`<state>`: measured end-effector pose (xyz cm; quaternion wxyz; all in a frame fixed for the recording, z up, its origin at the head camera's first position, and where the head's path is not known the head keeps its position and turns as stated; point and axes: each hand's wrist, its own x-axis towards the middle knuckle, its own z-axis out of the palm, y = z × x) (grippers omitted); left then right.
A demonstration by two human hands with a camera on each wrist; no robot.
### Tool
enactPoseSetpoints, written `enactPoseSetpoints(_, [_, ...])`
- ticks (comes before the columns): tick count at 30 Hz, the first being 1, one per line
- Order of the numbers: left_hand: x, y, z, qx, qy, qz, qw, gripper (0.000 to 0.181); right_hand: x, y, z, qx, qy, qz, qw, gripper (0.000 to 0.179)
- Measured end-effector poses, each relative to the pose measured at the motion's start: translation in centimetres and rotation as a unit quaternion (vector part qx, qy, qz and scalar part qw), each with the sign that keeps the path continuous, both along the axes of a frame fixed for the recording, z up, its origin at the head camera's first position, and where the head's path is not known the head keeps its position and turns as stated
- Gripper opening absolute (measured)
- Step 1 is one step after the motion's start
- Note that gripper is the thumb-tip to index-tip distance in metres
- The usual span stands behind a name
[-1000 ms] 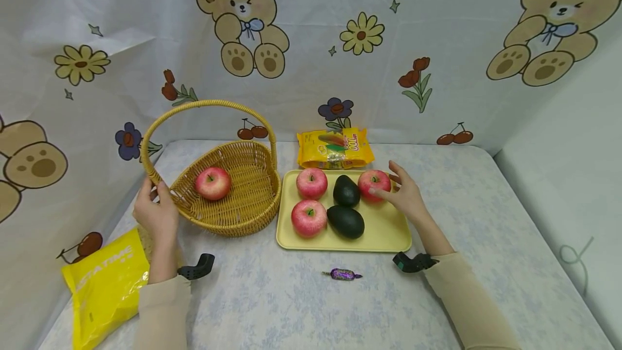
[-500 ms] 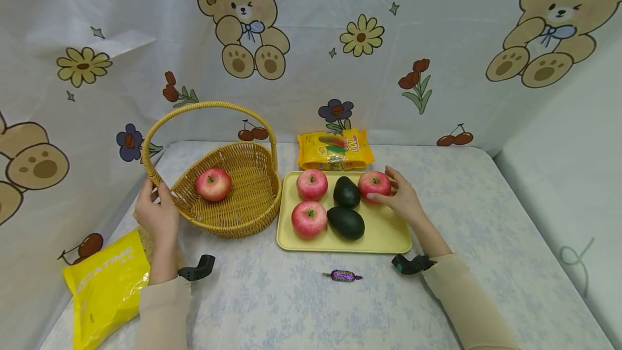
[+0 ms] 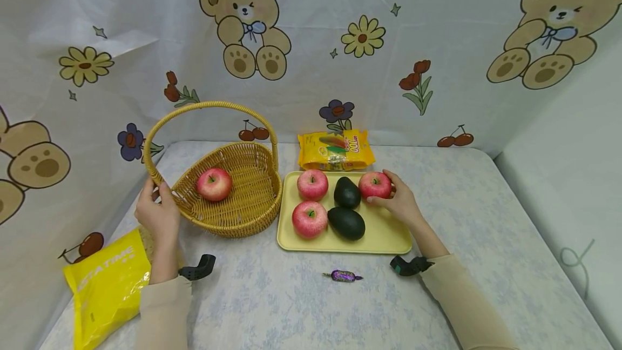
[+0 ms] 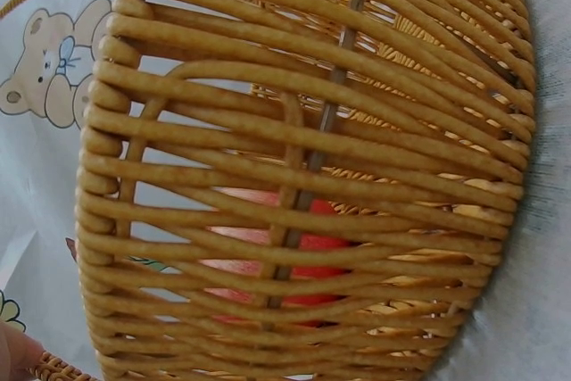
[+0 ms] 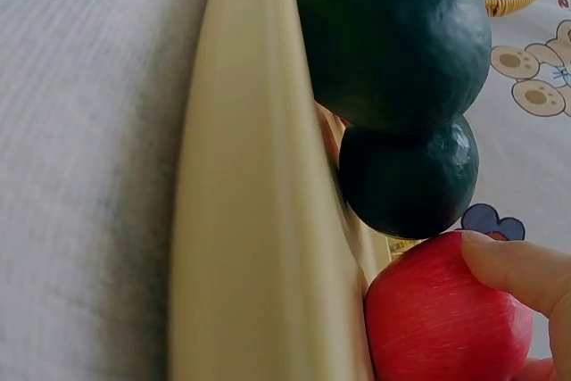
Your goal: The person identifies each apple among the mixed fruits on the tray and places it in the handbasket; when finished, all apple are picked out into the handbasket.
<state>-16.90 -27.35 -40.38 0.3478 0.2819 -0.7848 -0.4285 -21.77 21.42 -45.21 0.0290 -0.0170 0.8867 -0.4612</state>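
Note:
My left hand (image 3: 157,210) grips the base of the handle of a wicker basket (image 3: 248,227) at its left side. One red apple (image 3: 214,184) lies in the basket and shows through the weave in the left wrist view. At the right end of a yellow tray (image 3: 389,234), my right hand (image 3: 400,199) holds another apple (image 3: 375,184) between thumb and fingers. The thumb (image 5: 513,265) presses on that apple's side in the right wrist view. Two dark green avocados (image 3: 347,193) and two more apples (image 3: 309,219) share the tray.
Behind the tray lies a yellow snack packet (image 3: 335,150) against the patterned curtain. A purple wrapped candy (image 3: 343,276) sits in front of the tray. To the left, a bright yellow bag (image 3: 109,288) lies beside my left forearm.
My right hand's fingers and thumb have closed in around the apple at the tray's right end. The left hand keeps its hold on the basket handle.

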Motion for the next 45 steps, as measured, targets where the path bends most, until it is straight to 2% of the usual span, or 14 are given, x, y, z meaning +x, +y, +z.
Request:
enactPoseSetpoints(15, [0.1, 0.0, 0.0, -0.004, 0.007, -0.001, 1.0000, 0.034, 0.2, -0.2, 0.1, -0.016, 0.017, -0.026, 0.9994, 0.087])
enactPoseSetpoints(23, [-0.1, -0.1, -0.2, 0.000, 0.003, 0.001, 1.0000, 0.035, 0.6, -0.2, 1.6, -0.028, 0.034, -0.045, 0.9980, 0.087])
enactPoseSetpoints(29, [-0.2, -0.1, -0.2, 0.002, 0.000, -0.001, 1.0000, 0.035, 1.4, -1.5, 3.6, -0.046, 0.052, -0.026, 0.9973, 0.086])
enactPoseSetpoints(35, [-0.2, -0.2, -0.1, -0.001, 0.003, 0.002, 1.0000, 0.035, 2.0, -3.5, 5.5, -0.077, 0.067, 0.011, 0.9948, 0.082])
enactPoseSetpoints(41, [-0.1, -0.2, -0.1, -0.001, 0.005, 0.003, 1.0000, 0.034, 2.4, -6.4, 7.3, -0.113, 0.064, 0.046, 0.9905, 0.080])
enactPoseSetpoints(45, [-0.2, -0.1, -0.1, 0.003, 0.000, 0.000, 1.0000, 0.034, 2.5, -8.7, 8.0, -0.127, 0.058, 0.069, 0.9878, 0.081])
